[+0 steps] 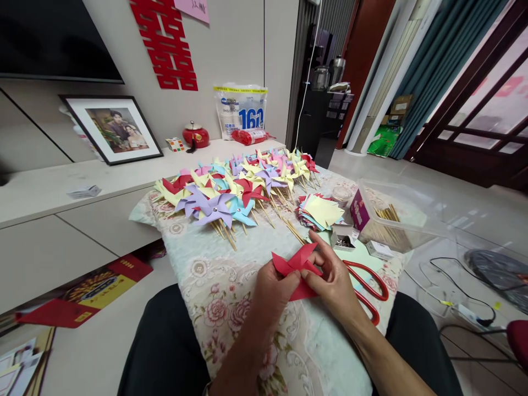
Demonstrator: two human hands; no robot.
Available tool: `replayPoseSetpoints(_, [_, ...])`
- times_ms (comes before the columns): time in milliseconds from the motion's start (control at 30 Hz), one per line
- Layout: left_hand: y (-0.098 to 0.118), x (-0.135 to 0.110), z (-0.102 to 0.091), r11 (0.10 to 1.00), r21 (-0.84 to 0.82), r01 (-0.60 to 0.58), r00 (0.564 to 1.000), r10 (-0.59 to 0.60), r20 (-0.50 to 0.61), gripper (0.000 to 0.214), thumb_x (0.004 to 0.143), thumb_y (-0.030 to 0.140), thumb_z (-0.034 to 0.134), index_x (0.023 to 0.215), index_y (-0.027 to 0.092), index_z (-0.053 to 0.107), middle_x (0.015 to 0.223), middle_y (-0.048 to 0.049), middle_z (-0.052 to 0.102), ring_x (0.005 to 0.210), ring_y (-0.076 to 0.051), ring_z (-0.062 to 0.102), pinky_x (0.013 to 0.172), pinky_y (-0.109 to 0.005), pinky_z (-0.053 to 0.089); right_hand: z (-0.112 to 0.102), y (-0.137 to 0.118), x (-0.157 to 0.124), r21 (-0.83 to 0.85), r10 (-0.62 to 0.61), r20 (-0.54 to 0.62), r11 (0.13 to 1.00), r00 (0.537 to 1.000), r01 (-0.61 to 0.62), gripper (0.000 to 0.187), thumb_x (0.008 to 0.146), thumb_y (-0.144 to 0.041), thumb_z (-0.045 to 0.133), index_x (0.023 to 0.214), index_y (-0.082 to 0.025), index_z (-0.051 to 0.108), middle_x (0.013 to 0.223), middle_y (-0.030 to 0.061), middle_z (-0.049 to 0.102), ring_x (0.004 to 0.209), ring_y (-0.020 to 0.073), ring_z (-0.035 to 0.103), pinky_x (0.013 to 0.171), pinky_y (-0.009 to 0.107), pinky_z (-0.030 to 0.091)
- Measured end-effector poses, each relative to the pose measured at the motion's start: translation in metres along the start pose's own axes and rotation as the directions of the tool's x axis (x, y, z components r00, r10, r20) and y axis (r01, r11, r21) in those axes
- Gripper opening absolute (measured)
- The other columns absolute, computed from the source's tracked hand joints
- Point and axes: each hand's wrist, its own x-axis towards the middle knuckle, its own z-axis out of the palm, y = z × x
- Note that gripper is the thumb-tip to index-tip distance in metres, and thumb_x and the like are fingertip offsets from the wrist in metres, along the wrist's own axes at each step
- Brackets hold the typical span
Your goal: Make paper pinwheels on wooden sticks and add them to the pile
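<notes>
A red paper pinwheel (297,264), its blades partly folded toward the middle, is held between both hands above the tablecloth. My left hand (275,286) pinches its left side, thumb on top near the centre. On the other side my right hand (328,269) grips the paper with thumb and fingers, the index finger raised along the top. Beside my right hand lie red-handled scissors (381,291) on pale green paper. Just beyond are a small open box of metal pins (345,240), some thin wooden sticks (293,230) and a stack of cut coloured paper (319,212).
Many finished pinwheels (214,209) on sticks cover the far part of the flowered tablecloth (218,297). To the right stand a clear plastic bin (400,228) with sticks and a small white box (379,250). A white cabinet (53,192) borders the table's left; cables (462,275) lie on the floor.
</notes>
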Motion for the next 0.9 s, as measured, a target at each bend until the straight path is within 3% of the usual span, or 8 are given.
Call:
replayPoseSetpoints(133, [0.003, 0.001, -0.003, 0.998, 0.054, 0.009, 1.0, -0.009, -0.003, 0.014, 0.061, 0.024, 0.073, 0.071, 0.015, 0.069, 0.064, -0.0005, 0.069, 0.066, -0.021, 0.064, 0.063, -0.029, 0.051, 0.0, 0.002, 0.001, 0.007, 0.011, 0.027, 1.0, 1.0, -0.011, 0.079, 0.082, -0.027, 0.068, 0.152, -0.02, 0.034, 0.08, -0.0027, 0.059, 0.069, 0.0145, 0.056, 0.065, 0.028, 0.044])
replayPoseSetpoints(233, [0.006, 0.006, -0.009, 0.999, 0.028, 0.018, 1.0, -0.018, -0.002, 0.017, 0.062, 0.025, 0.072, 0.075, 0.015, 0.07, 0.064, -0.0007, 0.068, 0.068, -0.021, 0.065, 0.065, -0.03, 0.052, -0.003, 0.005, 0.002, -0.015, -0.057, -0.011, 0.998, 0.998, 0.056, 0.071, 0.083, -0.029, 0.071, 0.147, -0.022, 0.042, 0.094, 0.0022, 0.065, 0.084, 0.0178, 0.061, 0.081, 0.035, 0.049])
replayPoseSetpoints(300, [0.007, 0.01, -0.015, 1.0, -0.007, 0.013, 0.999, -0.013, -0.041, 0.02, 0.063, 0.025, 0.073, 0.079, 0.014, 0.07, 0.064, -0.0006, 0.069, 0.066, -0.02, 0.064, 0.066, -0.03, 0.051, -0.007, 0.006, 0.002, -0.032, -0.112, -0.07, 0.993, 0.991, 0.11, 0.059, 0.085, -0.031, 0.071, 0.14, -0.025, 0.052, 0.107, 0.0057, 0.066, 0.096, 0.0201, 0.062, 0.092, 0.039, 0.048])
replayPoseSetpoints(400, [0.008, 0.015, -0.024, 0.999, -0.037, 0.005, 0.993, -0.009, -0.12, 0.02, 0.063, 0.024, 0.074, 0.077, 0.013, 0.068, 0.063, 0.0003, 0.069, 0.06, -0.016, 0.06, 0.063, -0.028, 0.049, -0.014, 0.005, 0.003, -0.086, -0.199, -0.084, 0.978, 0.976, 0.192, 0.032, 0.089, -0.031, 0.068, 0.121, -0.027, 0.067, 0.112, 0.0066, 0.066, 0.102, 0.0217, 0.062, 0.093, 0.039, 0.048])
replayPoseSetpoints(500, [0.008, 0.016, -0.029, 0.998, -0.055, 0.016, 0.995, -0.021, -0.098, 0.021, 0.063, 0.025, 0.076, 0.078, 0.013, 0.069, 0.063, 0.0006, 0.069, 0.058, -0.015, 0.059, 0.063, -0.027, 0.048, -0.021, -0.001, 0.003, -0.2, -0.313, 0.024, 0.929, 0.949, 0.312, 0.016, 0.091, -0.027, 0.066, 0.105, -0.028, 0.074, 0.111, 0.0068, 0.065, 0.108, 0.0237, 0.06, 0.095, 0.039, 0.047])
replayPoseSetpoints(667, [0.008, 0.015, -0.03, 0.996, -0.081, 0.039, 0.998, -0.042, -0.04, 0.021, 0.062, 0.025, 0.076, 0.079, 0.013, 0.07, 0.063, -0.0003, 0.07, 0.058, -0.016, 0.06, 0.064, -0.029, 0.049, -0.025, -0.006, 0.006, -0.364, -0.333, 0.278, 0.831, 0.901, 0.42, 0.022, 0.094, -0.019, 0.06, 0.106, -0.03, 0.075, 0.134, 0.0079, 0.058, 0.128, 0.0268, 0.05, 0.108, 0.047, 0.038])
replayPoseSetpoints(900, [0.014, 0.013, -0.029, 0.997, 0.032, 0.071, 0.995, -0.068, -0.07, 0.018, 0.059, 0.029, 0.074, 0.069, 0.015, 0.068, 0.061, -0.0016, 0.068, 0.061, -0.019, 0.061, 0.06, -0.029, 0.048, -0.026, -0.003, 0.01, -0.45, -0.355, 0.358, 0.745, 0.864, 0.492, 0.031, 0.092, -0.012, 0.055, 0.106, -0.029, 0.076, 0.137, 0.0089, 0.057, 0.13, 0.0279, 0.049, 0.106, 0.051, 0.041])
